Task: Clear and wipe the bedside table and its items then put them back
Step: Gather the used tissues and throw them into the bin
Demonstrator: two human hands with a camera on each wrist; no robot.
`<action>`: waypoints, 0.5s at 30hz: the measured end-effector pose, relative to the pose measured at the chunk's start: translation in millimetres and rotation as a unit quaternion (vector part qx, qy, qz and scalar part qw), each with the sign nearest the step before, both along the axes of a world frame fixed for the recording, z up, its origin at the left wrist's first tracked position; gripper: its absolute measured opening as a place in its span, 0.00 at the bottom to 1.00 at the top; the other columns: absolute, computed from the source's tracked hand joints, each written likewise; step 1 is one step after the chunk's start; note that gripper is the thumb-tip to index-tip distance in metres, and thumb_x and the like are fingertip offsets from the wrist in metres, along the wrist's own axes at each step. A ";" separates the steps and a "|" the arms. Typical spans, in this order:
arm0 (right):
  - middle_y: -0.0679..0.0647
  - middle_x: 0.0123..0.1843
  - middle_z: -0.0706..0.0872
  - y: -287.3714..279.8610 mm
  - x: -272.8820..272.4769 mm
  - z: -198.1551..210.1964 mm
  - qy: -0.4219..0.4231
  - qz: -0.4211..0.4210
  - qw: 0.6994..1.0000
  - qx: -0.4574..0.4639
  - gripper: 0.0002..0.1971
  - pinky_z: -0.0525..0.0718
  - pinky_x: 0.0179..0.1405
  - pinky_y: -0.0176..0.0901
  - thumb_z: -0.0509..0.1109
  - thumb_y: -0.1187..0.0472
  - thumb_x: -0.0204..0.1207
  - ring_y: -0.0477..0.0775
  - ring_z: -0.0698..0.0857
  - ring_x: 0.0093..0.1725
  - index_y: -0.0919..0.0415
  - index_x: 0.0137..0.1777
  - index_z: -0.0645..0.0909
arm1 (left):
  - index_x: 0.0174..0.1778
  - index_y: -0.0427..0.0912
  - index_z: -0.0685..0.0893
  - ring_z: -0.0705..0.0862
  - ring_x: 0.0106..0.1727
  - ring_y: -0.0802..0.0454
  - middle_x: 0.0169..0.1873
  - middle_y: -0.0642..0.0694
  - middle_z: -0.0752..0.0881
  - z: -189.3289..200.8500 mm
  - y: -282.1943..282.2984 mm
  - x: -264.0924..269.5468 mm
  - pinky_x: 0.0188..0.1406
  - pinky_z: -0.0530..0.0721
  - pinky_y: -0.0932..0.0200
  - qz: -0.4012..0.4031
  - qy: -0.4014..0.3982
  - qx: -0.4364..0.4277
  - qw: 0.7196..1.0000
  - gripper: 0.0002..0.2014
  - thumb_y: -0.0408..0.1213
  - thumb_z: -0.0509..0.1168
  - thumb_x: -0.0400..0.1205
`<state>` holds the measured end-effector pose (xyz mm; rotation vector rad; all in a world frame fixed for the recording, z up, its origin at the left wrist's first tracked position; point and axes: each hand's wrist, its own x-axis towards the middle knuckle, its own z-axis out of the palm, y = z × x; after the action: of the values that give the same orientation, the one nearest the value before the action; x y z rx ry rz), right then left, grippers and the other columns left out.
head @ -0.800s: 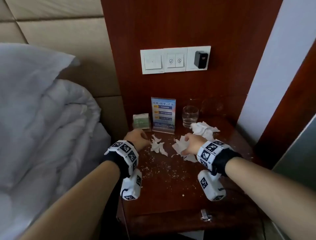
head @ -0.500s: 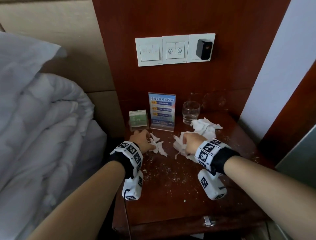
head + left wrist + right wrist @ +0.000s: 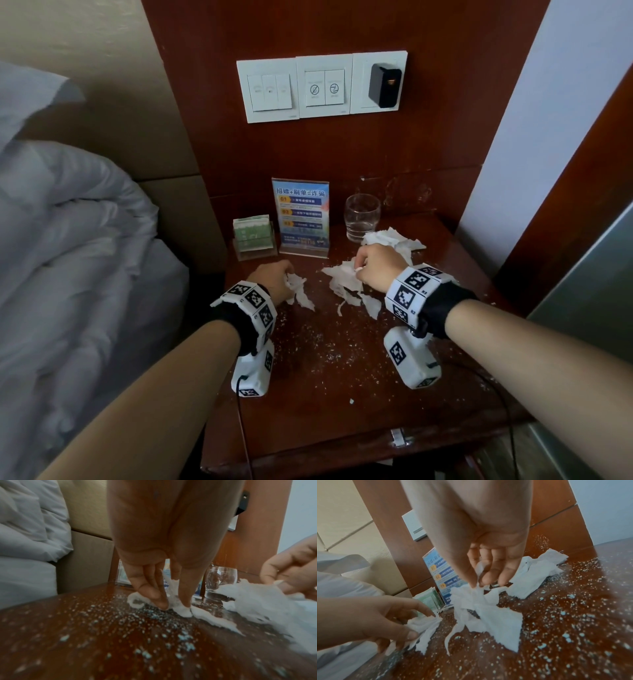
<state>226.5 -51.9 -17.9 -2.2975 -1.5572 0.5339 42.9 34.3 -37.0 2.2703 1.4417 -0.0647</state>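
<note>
**Torn tissue being gathered off a crumb-strewn table**

While both hands are working at the middle of the bedside table (image 3: 342, 404), each is pinching its own torn scrap. The left hand (image 3: 270, 279) is closing thumb and fingertips on a small tissue piece (image 3: 301, 291) lying on the wood, and the right hand (image 3: 378, 270) is nipping the top of a larger torn tissue (image 3: 488, 609), whose lower part is trailing on the surface. Another crumpled tissue (image 3: 397, 240) is lying behind the right hand, touching or just beside the drinking glass (image 3: 362, 217). White crumbs (image 3: 154, 615) are lying scattered across the tabletop.

Probably the tissue is tearing further if pulled, shedding more bits. Sweeping the right hand back carelessly could be knocking the glass, which seems to hold water, or the sign stand (image 3: 301, 216) and card holder (image 3: 251, 233) standing along the back edge.
</note>
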 end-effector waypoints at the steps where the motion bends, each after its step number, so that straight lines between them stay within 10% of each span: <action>1: 0.55 0.55 0.86 -1.1 0.3 0.4 0.005 -0.002 1.000 0.004 0.06 0.77 0.43 0.41 0.64 0.67 0.76 0.55 0.83 0.50 0.54 0.43 0.78 | 0.65 0.45 0.79 0.80 0.62 0.43 0.65 0.42 0.80 0.6 -0.6 1.8 0.59 0.81 0.52 -0.005 0.007 0.007 1.000 0.17 0.33 0.64 0.80; 6: 0.53 0.48 0.84 -8.0 0.8 4.7 0.018 -0.013 0.999 0.026 0.05 0.73 0.41 0.40 0.65 0.65 0.76 0.52 0.79 0.44 0.54 0.43 0.78 | 0.66 0.42 0.81 0.80 0.65 0.42 0.69 0.40 0.78 9.2 -4.5 4.5 0.62 0.80 0.53 0.012 -0.012 0.030 0.999 0.17 0.28 0.57 0.83; 15: 0.54 0.50 0.85 -25.4 3.8 46.5 0.026 -0.060 0.992 0.111 0.06 0.76 0.40 0.41 0.64 0.64 0.77 0.55 0.82 0.46 0.57 0.46 0.82 | 0.66 0.40 0.80 0.81 0.43 0.42 0.57 0.36 0.84 56.3 -16.1 2.5 0.34 0.78 0.56 0.072 -0.103 0.079 0.989 0.18 0.26 0.53 0.83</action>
<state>230.4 -77.3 28.6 -2.1723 -1.3681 0.3665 45.4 18.2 19.3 2.2104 1.5411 0.3297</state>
